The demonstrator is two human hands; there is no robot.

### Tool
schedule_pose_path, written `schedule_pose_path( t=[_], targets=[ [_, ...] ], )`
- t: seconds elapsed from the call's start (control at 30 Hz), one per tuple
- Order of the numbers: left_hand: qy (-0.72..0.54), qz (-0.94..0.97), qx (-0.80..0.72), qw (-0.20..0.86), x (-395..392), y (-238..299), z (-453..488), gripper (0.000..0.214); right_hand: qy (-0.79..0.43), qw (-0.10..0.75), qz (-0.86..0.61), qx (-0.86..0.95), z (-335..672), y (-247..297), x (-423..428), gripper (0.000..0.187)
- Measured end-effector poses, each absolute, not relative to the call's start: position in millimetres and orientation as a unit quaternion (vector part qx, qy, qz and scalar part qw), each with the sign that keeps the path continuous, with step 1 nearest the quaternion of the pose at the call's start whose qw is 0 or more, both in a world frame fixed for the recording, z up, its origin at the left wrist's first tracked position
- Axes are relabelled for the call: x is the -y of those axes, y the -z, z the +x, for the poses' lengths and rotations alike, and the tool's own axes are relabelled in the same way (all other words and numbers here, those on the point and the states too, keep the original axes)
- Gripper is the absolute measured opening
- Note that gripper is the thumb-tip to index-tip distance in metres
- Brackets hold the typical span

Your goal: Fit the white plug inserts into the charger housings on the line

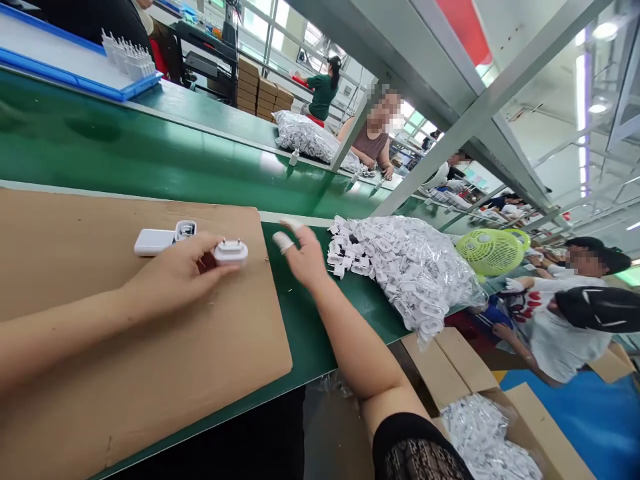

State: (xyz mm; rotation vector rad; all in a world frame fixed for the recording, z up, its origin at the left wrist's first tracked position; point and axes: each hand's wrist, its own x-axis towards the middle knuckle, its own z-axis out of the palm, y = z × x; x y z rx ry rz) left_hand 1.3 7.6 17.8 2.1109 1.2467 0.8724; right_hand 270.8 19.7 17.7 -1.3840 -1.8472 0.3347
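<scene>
My left hand point(186, 268) is closed round a white two-pin plug charger point(231, 253), its pins pointing up, just above the cardboard sheet point(200, 353). Behind that hand lie a white oblong piece point(154, 242) and an upright white piece point(185, 231) with an open end and dark contents. My right hand point(306, 259) hovers over the green bench, fingers apart and holding nothing; white covers sit on its fingertips. Just to its right, small white plug parts point(345, 250) spill from a clear plastic bag point(415, 267).
A green conveyor belt point(200, 167) runs behind the cardboard. Beyond it are a blue-edged tray point(70, 63) and another bag point(305, 133). A slanting metal post point(425, 160) crosses the belt. A green fan point(490, 251) and an open carton point(545, 427) are at right; co-workers sit nearby.
</scene>
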Motion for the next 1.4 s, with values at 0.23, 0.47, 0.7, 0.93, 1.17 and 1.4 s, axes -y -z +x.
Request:
schedule_pose_path(
  t=[0.23, 0.47, 0.7, 0.93, 1.17, 1.4],
  targets=[
    [-0.311, 0.743, -0.578, 0.129, -109, -83, -5, 0.056, -0.017, 0.132, -0.81, 0.571, 345, -14, -52, 0.063],
    [-0.227, 0.667, -0.7, 0.111, -195, -63, -40, 0.047, -0.003, 0.189, -0.766, 0.614, 337, -2, -55, 0.042],
    [-0.245, 0.647, -0.721, 0.045, -178, -61, -60, 0.095, -0.015, 0.299, -0.717, 0.629, 331, -8, -53, 0.039],
    [-0.044, 0.861, -0.457, 0.218, -84, -95, -73, 0.096, -0.041, 0.379, -0.584, 0.717, 282, -17, -27, 0.026],
    [-0.014, 0.895, -0.422, 0.145, -44, -82, -39, 0.046, -0.168, 0.325, -0.519, 0.773, 245, -3, -4, 0.037],
    [-0.194, 0.849, -0.46, 0.171, -24, -31, -4, 0.052, -0.464, 0.386, -0.505, 0.617, 260, -6, -15, 0.057]
  ],
)
